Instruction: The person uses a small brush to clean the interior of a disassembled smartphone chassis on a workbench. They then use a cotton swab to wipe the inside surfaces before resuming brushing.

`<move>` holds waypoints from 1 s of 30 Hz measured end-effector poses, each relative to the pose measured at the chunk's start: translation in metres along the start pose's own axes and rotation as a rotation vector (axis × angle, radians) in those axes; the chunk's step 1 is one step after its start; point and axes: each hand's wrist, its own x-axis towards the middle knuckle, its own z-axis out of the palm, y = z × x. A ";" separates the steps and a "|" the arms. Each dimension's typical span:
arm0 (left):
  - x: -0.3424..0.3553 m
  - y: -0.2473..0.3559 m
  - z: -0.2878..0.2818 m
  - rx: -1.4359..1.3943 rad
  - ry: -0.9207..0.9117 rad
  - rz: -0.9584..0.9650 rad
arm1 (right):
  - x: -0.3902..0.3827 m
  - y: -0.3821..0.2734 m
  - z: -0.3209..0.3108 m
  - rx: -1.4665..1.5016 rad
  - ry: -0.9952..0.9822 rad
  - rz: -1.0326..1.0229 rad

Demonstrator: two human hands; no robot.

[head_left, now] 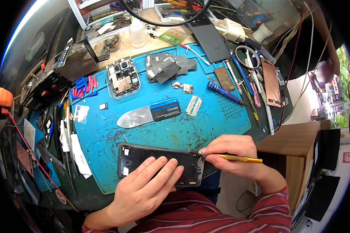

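Note:
A black phone frame lies at the near edge of the blue mat, small white stickers at its left end. My left hand grips it, fingers stretched across its dark surface, thumb hidden. My right hand is closed on a gold-handled precision tool, whose small tip meets the frame's upper right corner. Just beyond lie a metal pry blade with a black-and-blue handle, a razor blade and a small circuit board.
A boxed motherboard, black sheets, a blue screwdriver and a bottle sit farther back. Tools crowd the left; a loose phone back and copper-coloured plate lie right. A wooden cabinet stands lower right.

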 end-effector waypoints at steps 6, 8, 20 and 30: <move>0.003 0.000 0.001 0.013 0.027 0.012 | 0.006 0.000 0.004 -0.026 -0.005 -0.054; 0.004 0.001 0.002 0.004 0.058 -0.002 | 0.022 -0.008 0.013 -0.077 -0.015 -0.105; -0.002 -0.002 0.004 0.069 0.071 0.050 | 0.032 -0.012 0.013 -0.001 0.020 -0.069; -0.009 -0.002 0.016 0.040 0.119 0.060 | 0.078 -0.018 0.046 -0.039 -0.203 -0.269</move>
